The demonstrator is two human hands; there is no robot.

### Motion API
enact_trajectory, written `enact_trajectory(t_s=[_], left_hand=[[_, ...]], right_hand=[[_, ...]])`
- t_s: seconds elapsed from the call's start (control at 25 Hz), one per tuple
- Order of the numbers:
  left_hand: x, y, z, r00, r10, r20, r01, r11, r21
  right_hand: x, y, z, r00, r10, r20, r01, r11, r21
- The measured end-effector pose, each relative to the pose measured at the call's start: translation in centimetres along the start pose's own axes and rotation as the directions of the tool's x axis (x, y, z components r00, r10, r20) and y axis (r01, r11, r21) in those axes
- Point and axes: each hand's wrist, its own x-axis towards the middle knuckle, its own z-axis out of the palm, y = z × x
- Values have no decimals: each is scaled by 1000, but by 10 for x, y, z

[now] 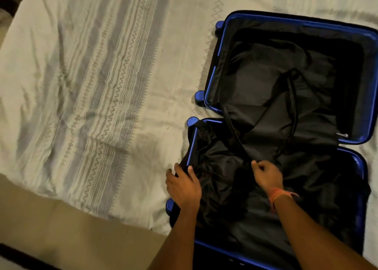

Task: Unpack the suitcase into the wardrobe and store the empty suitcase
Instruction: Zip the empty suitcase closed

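- Gripping crumpled black fabric (216, 167) at the left rim of the near half, the left hand (183, 185) is curled over the edge.
- The edge of a black flap (266, 110) is pinched by the right hand (266, 175), fingers curled; an orange band (278, 195) is worn on that wrist.
- The suitcase (286, 21) is laid open flat on the sheet (102, 85), both halves exposed.
- No clear garment can be made out; whether the fabric is lining or clothing cannot be told.
- Unpacking is judged nearly or wholly done; closing and storing the case are left. No wardrobe is seen.
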Motion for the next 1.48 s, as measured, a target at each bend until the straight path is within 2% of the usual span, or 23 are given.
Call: enact_trajectory(t_s=[0.08,0.16,0.2,0.24,0.28,0.32,0.4,0.44,0.52,0.56,0.64,0.68,0.72,0.88,0.96,1.04,1.12,1.2,1.28,1.32,1.36,1.44,1.48], left_hand=[[5,-5,-3,991,-62,115,72,994,-85],[9,-8,-9,979,-118,166,157,957,-245],[18,-11,-7,951,-193,243,270,898,-348],[33,-16,3,905,-251,343,390,813,-433],[55,-29,23,818,-307,487,529,733,-427],[84,-61,73,763,-327,558,607,659,-444],[126,-105,136,678,-328,658,686,605,-405],[136,-110,137,657,-340,673,704,596,-386],[114,-68,72,668,-307,678,683,614,-395],[89,-36,17,729,-245,639,611,652,-448],[62,-5,-36,936,-159,315,301,826,-477],[46,9,-52,980,-77,184,158,863,-480],[25,22,-66,991,18,134,55,853,-518],[-67,59,-42,942,318,106,-201,789,-581],[-112,63,1,947,269,175,-139,836,-531],[-144,70,33,962,43,269,92,878,-469],[-155,84,50,953,-84,291,209,879,-429],[-150,94,64,962,-93,257,189,907,-376],[-147,97,78,975,-68,213,137,933,-332],[-149,97,85,980,-59,192,117,945,-306],[-151,95,90,983,-64,170,110,955,-274],[-153,88,102,987,-89,133,115,972,-205],[-152,83,108,987,-111,114,131,974,-187]], right_hand=[[-18,-1,23,978,-25,206,37,998,-57],[-32,-10,41,947,-48,317,77,994,-79],[-37,-17,47,933,-73,353,111,990,-88],[-40,-23,53,918,-107,383,155,983,-98],[-43,-29,59,905,-146,400,204,973,-106],[-45,-33,63,894,-180,410,246,963,-112],[-50,-37,70,877,-230,422,303,946,-114],[-51,-36,72,872,-244,425,316,942,-109],[-54,-30,75,868,-244,433,314,944,-97],[-56,-25,73,868,-237,436,304,949,-90],[-59,-12,64,885,-211,415,261,963,-67],[-60,-1,56,903,-191,384,229,972,-58],[-60,12,48,925,-164,343,194,980,-52],[-62,74,6,986,-37,164,31,999,40],[-67,107,-14,999,18,50,-22,997,78],[-75,136,-35,988,59,-141,-42,992,118],[-81,159,-55,906,106,-409,-41,986,165],[-85,172,-77,752,187,-632,-49,972,229],[-85,184,-104,618,342,-708,-104,928,358],[-80,197,-114,603,422,-677,-167,897,410],[-71,213,-119,633,504,-587,-255,852,457],[-49,247,-123,732,656,-184,-442,664,603],[-42,259,-123,761,646,56,-510,543,667]])
